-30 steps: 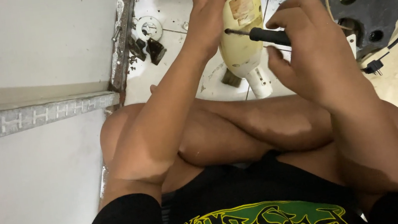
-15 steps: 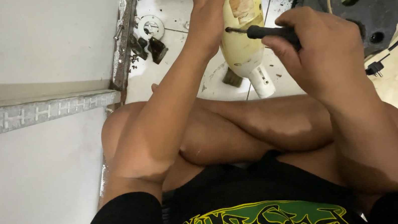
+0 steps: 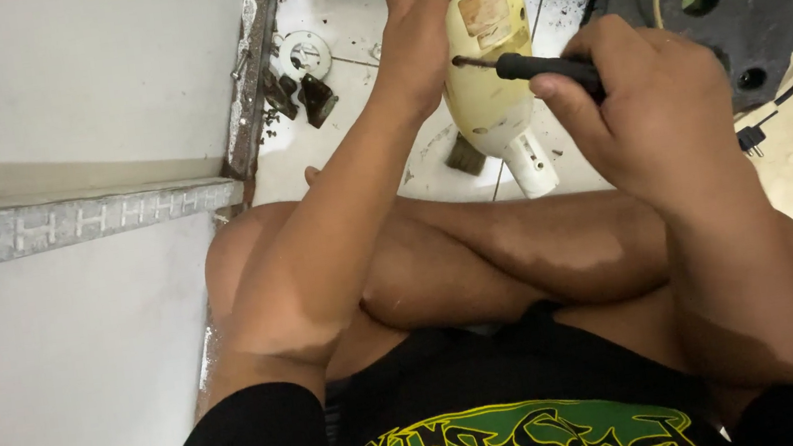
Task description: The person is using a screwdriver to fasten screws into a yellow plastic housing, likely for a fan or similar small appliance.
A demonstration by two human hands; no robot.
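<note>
sitting cross-legged on white tiled floor [image 3: 329,4] beside pale wall [image 3: 47,84]; left hand [image 3: 419,39] gripping yellow appliance housing [image 3: 483,61], right hand [image 3: 649,101] holding black screwdriver [image 3: 539,66] against it

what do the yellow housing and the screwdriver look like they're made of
Yellow housing: likely moulded plastic, smooth with a slight sheen, scuffed and dirty. Screwdriver: black handle looks like plastic or rubber, matte; the thin dark shaft looks like metal, dull or rusty.

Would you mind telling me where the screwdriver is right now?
In the head view, the screwdriver is upper centre, gripped in the right hand, with its tip pressed against the side of the pale yellow appliance that the left hand holds.
</note>
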